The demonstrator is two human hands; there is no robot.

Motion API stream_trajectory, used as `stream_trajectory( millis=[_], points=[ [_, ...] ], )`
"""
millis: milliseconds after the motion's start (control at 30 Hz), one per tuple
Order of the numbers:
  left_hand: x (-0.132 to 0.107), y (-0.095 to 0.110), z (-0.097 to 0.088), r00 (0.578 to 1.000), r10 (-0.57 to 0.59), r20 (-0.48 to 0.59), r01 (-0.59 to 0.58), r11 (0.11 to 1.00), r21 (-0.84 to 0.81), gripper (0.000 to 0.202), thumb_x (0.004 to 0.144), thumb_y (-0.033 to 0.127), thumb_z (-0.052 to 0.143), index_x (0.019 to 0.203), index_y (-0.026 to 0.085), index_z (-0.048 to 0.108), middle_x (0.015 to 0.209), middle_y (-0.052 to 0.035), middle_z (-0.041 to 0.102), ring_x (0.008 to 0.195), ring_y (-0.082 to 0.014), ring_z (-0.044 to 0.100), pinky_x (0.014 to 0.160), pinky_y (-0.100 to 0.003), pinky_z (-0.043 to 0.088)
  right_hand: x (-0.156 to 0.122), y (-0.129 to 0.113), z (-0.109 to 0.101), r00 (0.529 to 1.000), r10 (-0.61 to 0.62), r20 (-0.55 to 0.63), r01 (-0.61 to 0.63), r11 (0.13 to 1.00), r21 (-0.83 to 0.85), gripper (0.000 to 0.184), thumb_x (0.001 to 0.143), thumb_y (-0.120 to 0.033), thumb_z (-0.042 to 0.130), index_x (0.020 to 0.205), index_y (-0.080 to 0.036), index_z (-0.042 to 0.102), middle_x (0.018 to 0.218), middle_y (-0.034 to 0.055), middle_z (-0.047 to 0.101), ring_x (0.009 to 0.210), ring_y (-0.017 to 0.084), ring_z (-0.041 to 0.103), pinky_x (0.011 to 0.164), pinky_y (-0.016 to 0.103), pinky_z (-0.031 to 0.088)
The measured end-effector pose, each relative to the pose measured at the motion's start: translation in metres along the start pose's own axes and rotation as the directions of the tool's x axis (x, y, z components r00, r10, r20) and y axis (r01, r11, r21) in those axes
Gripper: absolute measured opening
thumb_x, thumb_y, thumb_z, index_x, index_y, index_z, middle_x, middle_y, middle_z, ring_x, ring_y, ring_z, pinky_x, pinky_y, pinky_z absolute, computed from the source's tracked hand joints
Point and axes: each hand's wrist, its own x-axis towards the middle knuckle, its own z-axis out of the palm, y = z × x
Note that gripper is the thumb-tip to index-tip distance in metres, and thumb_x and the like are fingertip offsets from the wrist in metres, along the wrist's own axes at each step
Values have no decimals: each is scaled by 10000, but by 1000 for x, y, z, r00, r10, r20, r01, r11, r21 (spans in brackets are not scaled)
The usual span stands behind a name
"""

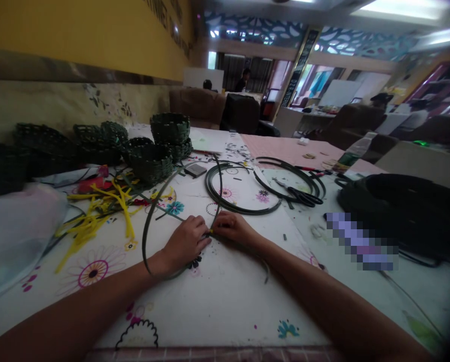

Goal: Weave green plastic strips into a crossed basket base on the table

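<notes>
Dark green strip [146,236] bends into a rough hoop right in front of you, and both hands close on it near where its ends meet. Your left hand [185,244] curls over the strip, and your right hand [232,229] pinches it from the other side, with a tiny yellow tip [210,231] showing between them. The hoop's far arc reaches ahead of your hands, above a floral tablecloth [217,306] that covers the table.

Just ahead and to the right of your hands lie loose coils of dark green strip [228,193], and farther right black scissors [304,197] rest on another coil [285,171]. Ahead and to the left, dark green woven baskets [149,163] sit in a cluster, some stacked [170,128]. Tangled yellow strips [112,201] lie just left of your left hand, with a translucent plastic bag [14,236] beyond them. Well right of your right hand sits a black bag [406,211]. A plastic bottle [355,151] stands past the coils, and a person [243,80] stands far ahead across the room.
</notes>
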Motion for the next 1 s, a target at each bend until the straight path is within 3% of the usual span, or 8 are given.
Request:
stream_trajectory(
  millis=[267, 500, 667, 1000],
  points=[
    [4, -4, 3, 1000, -11, 6, 12, 994, -109, 82, 826, 178, 624, 859, 168, 550, 959, -62, 573, 944, -217, 504, 844, -358, 440, 0, -1, 5, 998, -30, -60, 32, 999, 29, 84, 825, -153, 651, 757, -153, 701, 731, 15, 624, 676, 126, 575, 627, 220, 408],
    [8, 0, 1, 995, -102, 6, 101, 979, -175, 206, 797, 156, 629, 983, 179, 542, 962, -46, 590, 924, -210, 521, 829, -352, 438, 0, -4, 3, 999, 23, -26, -22, 1000, 17, 89, 821, -164, 652, 737, -137, 669, 648, -15, 598, 599, 99, 519, 566, 202, 362],
    [8, -3, 2, 997, -73, 26, 77, 982, -174, 184, 799, 161, 630, 972, 191, 574, 990, -47, 602, 967, -219, 520, 865, -357, 428, -1, -3, 1, 1000, 13, -20, -13, 999, -31, 131, 827, -216, 675, 731, -133, 642, 670, -9, 591, 623, 103, 506, 581, 210, 357],
    [12, -3, 0, 997, -60, 47, 68, 979, -194, 135, 805, 158, 620, 934, 201, 621, 961, -39, 613, 958, -211, 528, 869, -348, 422, -1, -8, 0, 996, -25, 84, 36, 991, -133, 84, 823, -81, 627, 757, -130, 614, 750, 20, 575, 679, 116, 502, 630, 218, 369]
  ],
)
